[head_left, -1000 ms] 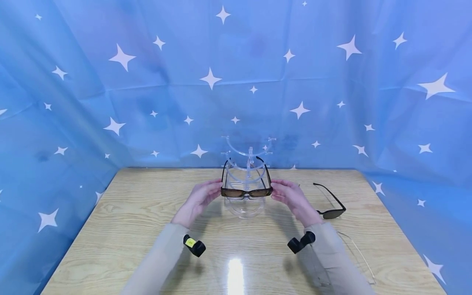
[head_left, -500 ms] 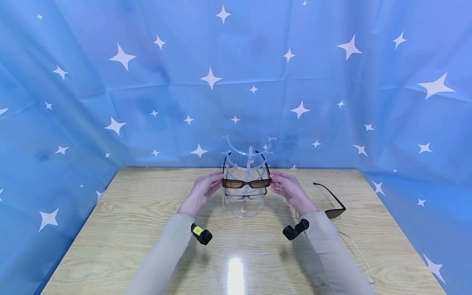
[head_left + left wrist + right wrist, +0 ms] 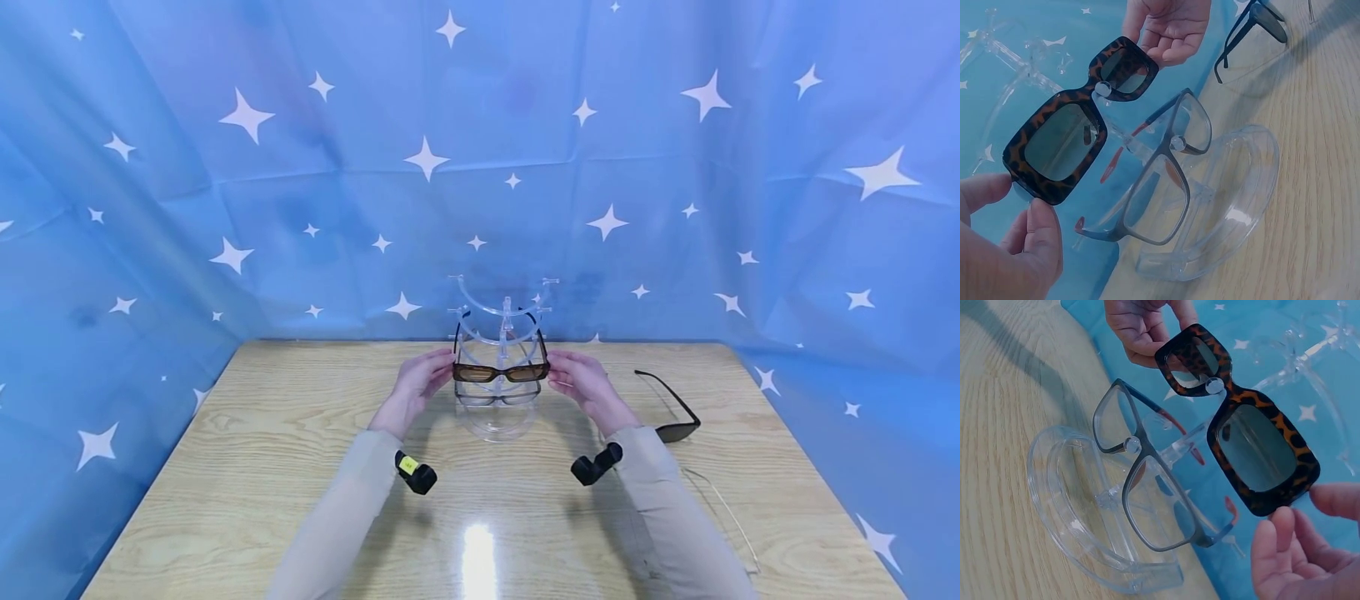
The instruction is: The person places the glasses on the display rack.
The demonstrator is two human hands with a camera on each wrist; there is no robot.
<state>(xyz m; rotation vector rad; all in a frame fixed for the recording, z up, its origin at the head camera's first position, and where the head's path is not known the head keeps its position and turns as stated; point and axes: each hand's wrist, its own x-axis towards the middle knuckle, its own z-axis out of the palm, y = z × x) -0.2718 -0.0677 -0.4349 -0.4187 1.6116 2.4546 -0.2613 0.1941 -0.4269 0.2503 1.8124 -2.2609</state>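
A pair of tortoiseshell sunglasses point(image 3: 501, 373) sits across a tier of the clear display stand point(image 3: 1260, 181), its bridge at the stand's round nose knob. My left hand point(image 3: 422, 380) pinches one outer corner of the frame between thumb and fingers, as the left wrist view shows. At the opposite corner my right hand point(image 3: 587, 385) pinches the frame likewise, seen in the right wrist view. Below the sunglasses, grey-framed eyeglasses point(image 3: 1141, 464) with reddish temple tips rest on a lower tier. The upper tiers of the stand rise behind.
Black sunglasses point(image 3: 677, 430) lie on the wooden table point(image 3: 300, 417) right of the stand, partly behind my right sleeve. Thin wire-framed glasses point(image 3: 731, 517) lie nearer, partly under the right forearm. A blue star-printed cloth point(image 3: 525, 125) hangs behind the table.
Both hands have raised the tortoiseshell sunglasses from in front of the lower eyeglasses to the tier above, uncovering those eyeglasses. Over the last half second they have hardly moved.
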